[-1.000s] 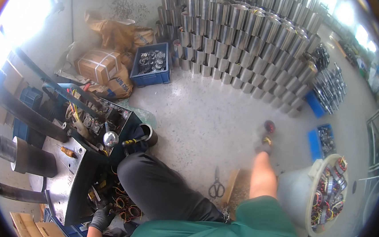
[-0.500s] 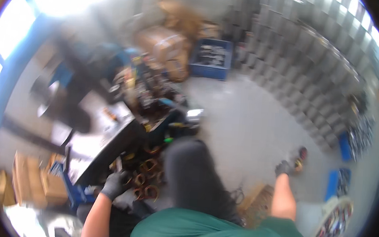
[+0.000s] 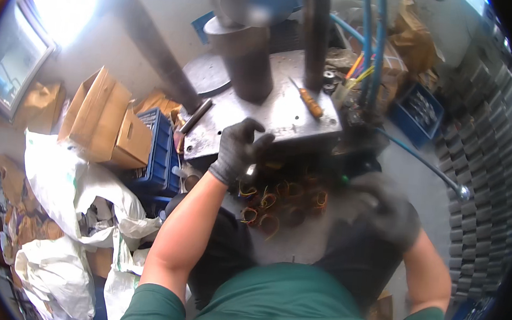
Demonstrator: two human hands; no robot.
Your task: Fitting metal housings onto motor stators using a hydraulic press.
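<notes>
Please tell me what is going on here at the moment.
A person in a green top is at a metal plate, both hands gloved. The left hand is at its front edge, fingers curled; the right hand, blurred, is over the right thigh. Whether either holds anything is unclear. Wire coils lie below the plate, and an orange-handled tool rests on it.

The gloved left hand [image 3: 237, 149] is near the metal plate [image 3: 280, 115]; the right hand [image 3: 387, 211] is blurred.
</notes>
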